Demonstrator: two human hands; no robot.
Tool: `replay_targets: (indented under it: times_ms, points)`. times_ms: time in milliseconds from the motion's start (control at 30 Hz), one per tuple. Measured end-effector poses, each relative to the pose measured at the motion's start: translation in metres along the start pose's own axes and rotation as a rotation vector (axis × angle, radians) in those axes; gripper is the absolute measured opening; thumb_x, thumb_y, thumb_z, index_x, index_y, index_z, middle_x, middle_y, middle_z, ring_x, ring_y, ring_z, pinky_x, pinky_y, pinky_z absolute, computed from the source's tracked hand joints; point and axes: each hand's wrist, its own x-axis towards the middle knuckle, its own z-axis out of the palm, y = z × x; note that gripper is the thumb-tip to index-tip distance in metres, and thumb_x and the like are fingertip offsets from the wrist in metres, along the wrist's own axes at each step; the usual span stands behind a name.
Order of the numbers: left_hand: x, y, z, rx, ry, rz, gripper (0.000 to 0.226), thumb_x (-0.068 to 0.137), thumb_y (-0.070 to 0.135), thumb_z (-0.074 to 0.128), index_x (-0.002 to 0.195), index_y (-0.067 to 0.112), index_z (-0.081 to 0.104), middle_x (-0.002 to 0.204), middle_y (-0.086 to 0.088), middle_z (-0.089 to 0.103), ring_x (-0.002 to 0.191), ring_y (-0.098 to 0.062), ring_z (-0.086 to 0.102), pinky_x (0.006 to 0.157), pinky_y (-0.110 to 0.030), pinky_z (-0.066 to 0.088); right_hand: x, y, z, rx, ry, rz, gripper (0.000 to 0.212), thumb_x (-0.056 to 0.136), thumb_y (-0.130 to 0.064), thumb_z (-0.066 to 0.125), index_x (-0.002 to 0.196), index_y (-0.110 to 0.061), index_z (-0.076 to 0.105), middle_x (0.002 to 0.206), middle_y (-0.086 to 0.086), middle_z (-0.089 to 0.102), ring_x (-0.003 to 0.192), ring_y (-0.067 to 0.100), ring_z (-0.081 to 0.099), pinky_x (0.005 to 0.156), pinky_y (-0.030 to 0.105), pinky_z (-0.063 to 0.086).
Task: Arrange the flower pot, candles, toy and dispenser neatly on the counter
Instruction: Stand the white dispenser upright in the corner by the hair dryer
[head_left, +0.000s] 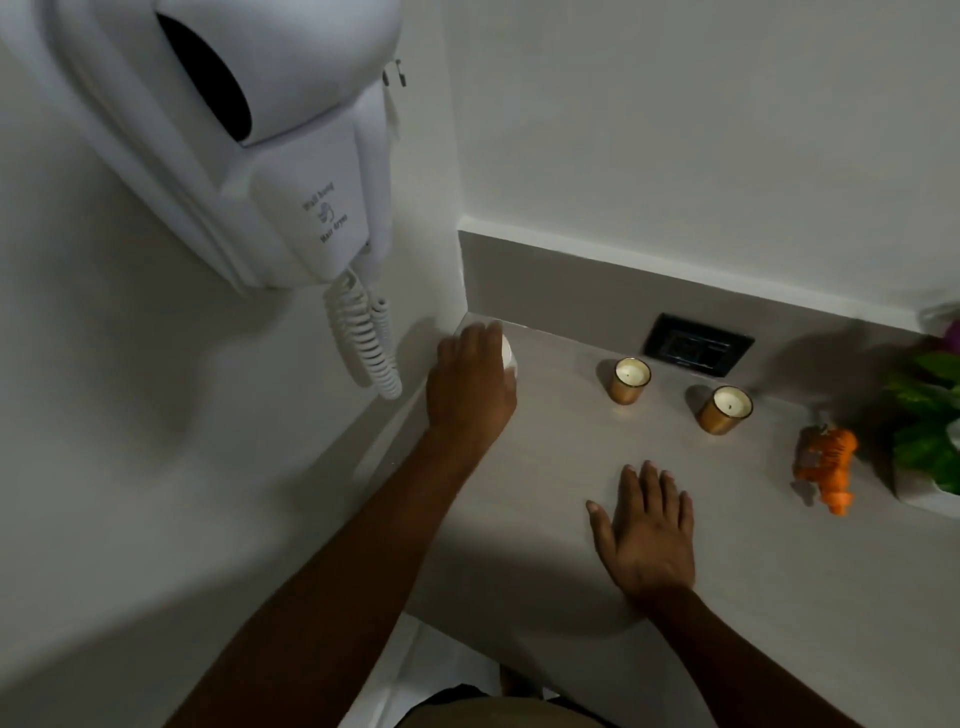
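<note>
in the tabletop's far left corner, the left hand (470, 387) wraps its grip over the white dispenser (508, 358), likely light, smooth and slippery, while the right hand (647, 535) lies spread flat.

Dim, flat light — soft shadows pool under both arms (wide-angle bending at the edges), and the flower pot (930, 415) blurs.

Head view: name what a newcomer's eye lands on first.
The big white wall-hung hair dryer fills the upper left, its coiled cord dangling beside the left hand, whose grip covers a white object in the counter's corner. Two gold candles stand mid-counter, with an orange toy near the green plant at right.
</note>
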Motion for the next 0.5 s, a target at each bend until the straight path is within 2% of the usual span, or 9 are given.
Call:
replay_targets:
  times_ms: [67,133,200,267,367,500]
  points:
    - [0.030,0.005,0.003,0.095,-0.054,0.021,0.064,0.092,0.029,0.067,0.147,0.012,0.039,0.147,-0.010,0.049,0.120,-0.038,0.052,0.087,-0.048,0.052,-0.001,0.001,-0.001,0.005,-0.002,0.003,0.083,0.095,-0.073,0.015,0.157,-0.019,0.022,0.166,0.011,0.017,0.153,0.031,0.007,0.123,0.048,0.002]
    - [0.051,0.008,0.009,0.180,-0.081,0.031,0.068,0.098,0.028,0.058,0.155,0.010,0.026,0.160,-0.009,0.033,0.135,-0.039,0.040,0.100,-0.050,0.044,0.000,0.000,-0.002,0.004,-0.010,0.001,0.083,0.095,-0.073,0.014,0.157,-0.019,0.021,0.166,0.010,0.016,0.153,0.031,0.006,0.123,0.048,0.001]
    - [0.067,0.012,0.017,0.247,-0.087,0.050,0.068,0.099,0.023,0.051,0.157,0.007,0.018,0.166,-0.012,0.021,0.149,-0.040,0.022,0.116,-0.052,0.028,0.004,0.000,-0.002,0.010,-0.010,0.004,0.083,0.095,-0.074,0.014,0.157,-0.020,0.022,0.166,0.010,0.016,0.153,0.030,0.006,0.124,0.048,0.002]
    - [0.076,0.016,0.023,0.280,-0.090,0.042,0.071,0.096,0.018,0.049,0.156,0.002,0.015,0.167,-0.018,0.016,0.153,-0.041,0.008,0.124,-0.053,0.013,0.007,0.000,-0.003,0.010,-0.006,0.002,0.083,0.095,-0.073,0.015,0.157,-0.020,0.023,0.166,0.010,0.017,0.153,0.030,0.007,0.124,0.049,0.004]
    - [0.072,0.020,0.031,0.297,-0.057,0.010,0.074,0.094,0.014,0.052,0.155,-0.004,0.014,0.164,-0.026,0.017,0.153,-0.042,0.010,0.125,-0.054,0.010,0.001,0.000,-0.002,0.006,-0.007,0.001,0.082,0.095,-0.072,0.016,0.157,-0.019,0.024,0.165,0.010,0.019,0.153,0.030,0.008,0.124,0.049,0.005]
    - [0.066,0.012,0.041,0.319,0.071,0.037,0.054,0.099,0.007,0.032,0.153,0.000,0.028,0.160,-0.021,0.033,0.149,-0.037,0.028,0.123,-0.049,0.022,-0.002,-0.002,-0.003,0.011,-0.006,0.012,0.082,0.095,-0.073,0.015,0.157,-0.019,0.026,0.165,0.010,0.020,0.153,0.030,0.009,0.124,0.049,0.005]
